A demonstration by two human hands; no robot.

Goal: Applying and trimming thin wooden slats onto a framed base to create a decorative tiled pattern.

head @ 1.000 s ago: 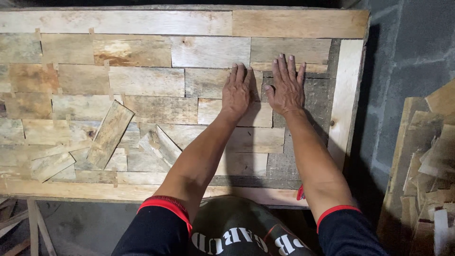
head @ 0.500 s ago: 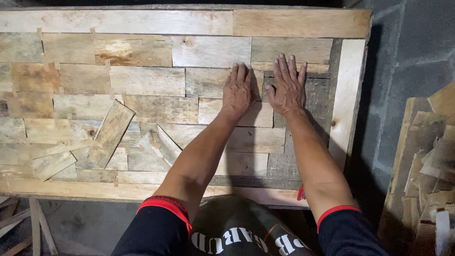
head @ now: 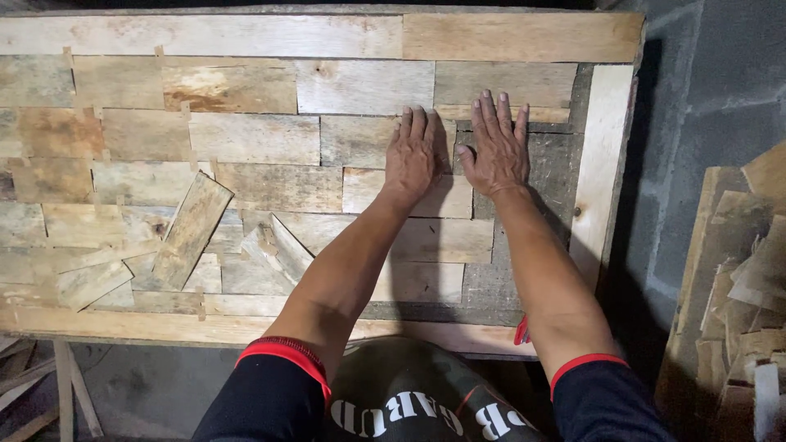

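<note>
My left hand (head: pixel 416 155) lies flat, fingers together, palm down on a short wooden plank (head: pixel 385 141) in the patchwork panel (head: pixel 246 37); it grips nothing. My right hand (head: pixel 494 151) is also spread flat and holds nothing, pressing just beside the left on the darker bare board (head: pixel 553 176), its fingertips reaching the plank above (head: pixel 504 84). The 2 thumbs are nearly touching. Another pale plank (head: pixel 408 194) sits under my left wrist. A light upright strip (head: pixel 602 164) frames the panel's right edge, close to my right hand. Down on the left, a loose plank (head: pixel 191 230) lies tilted over the fitted rows, with curled offcuts (head: pixel 282 245) near my left forearm. A heap of scrap wood (head: pixel 741 286) stands well apart on the right.
</note>
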